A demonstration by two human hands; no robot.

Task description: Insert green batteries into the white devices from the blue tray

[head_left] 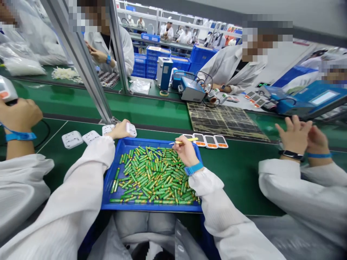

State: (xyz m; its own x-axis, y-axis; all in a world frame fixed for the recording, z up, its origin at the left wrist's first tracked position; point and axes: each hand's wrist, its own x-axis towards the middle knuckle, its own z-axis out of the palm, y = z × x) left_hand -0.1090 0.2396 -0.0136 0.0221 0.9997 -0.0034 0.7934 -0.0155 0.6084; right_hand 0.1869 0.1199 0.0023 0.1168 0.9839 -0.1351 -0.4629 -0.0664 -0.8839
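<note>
Many green batteries lie loose in a blue tray (pixel 108 191) in front of me. My right hand (pixel 185 150) is closed round a yellow pointed tool (pixel 193 139) above the tray's right part. Beyond the tray's left back corner, my left hand (pixel 121 130) has its fingers on a white square device (pixel 131 130). More white devices (pixel 72 139) lie to the left of that hand, with slots facing up. Behind my right hand, white devices with grey screens and orange buttons (pixel 210 141) stand in a row.
A metal post (pixel 81 61) rises behind my left hand. A dark gridded panel (pixel 225 121) lies at the back right. Hands of a person (pixel 294 135) are at the right; another person's hand (pixel 21 115) holds a device at the left.
</note>
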